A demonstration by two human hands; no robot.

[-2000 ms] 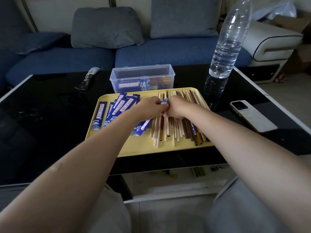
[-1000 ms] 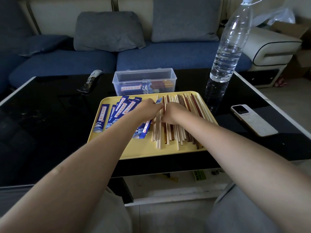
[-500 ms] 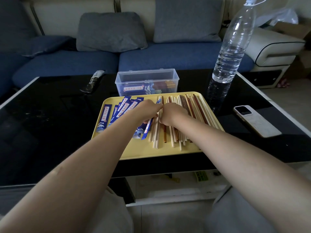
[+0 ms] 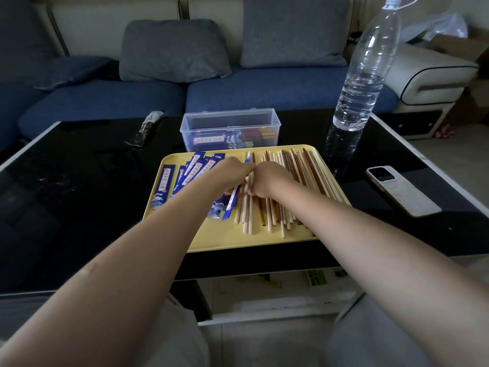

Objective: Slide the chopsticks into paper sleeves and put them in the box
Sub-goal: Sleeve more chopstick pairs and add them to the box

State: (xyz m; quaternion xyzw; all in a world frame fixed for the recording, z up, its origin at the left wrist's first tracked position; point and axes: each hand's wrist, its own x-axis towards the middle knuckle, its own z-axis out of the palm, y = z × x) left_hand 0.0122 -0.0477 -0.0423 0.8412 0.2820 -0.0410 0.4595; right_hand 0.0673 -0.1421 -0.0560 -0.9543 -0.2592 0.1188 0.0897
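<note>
A yellow tray sits on the black table. Several blue paper sleeves lie on its left half, and several loose wooden chopsticks in pale and brown tones lie on its right half. My left hand holds one blue sleeve over the tray's middle. My right hand is right beside it, fingers curled on pale chopsticks; their far tips stick out past the hands. A clear plastic box behind the tray holds sleeved chopsticks.
A tall water bottle stands to the right of the box. A white phone lies at the table's right edge. A dark wrapped item lies at the back left. A blue sofa with grey cushions stands behind the table.
Both hands stayed together at the tray's middle. The sleeve in my left hand now lies along the pale chopsticks, and its lower end has shifted toward me.
</note>
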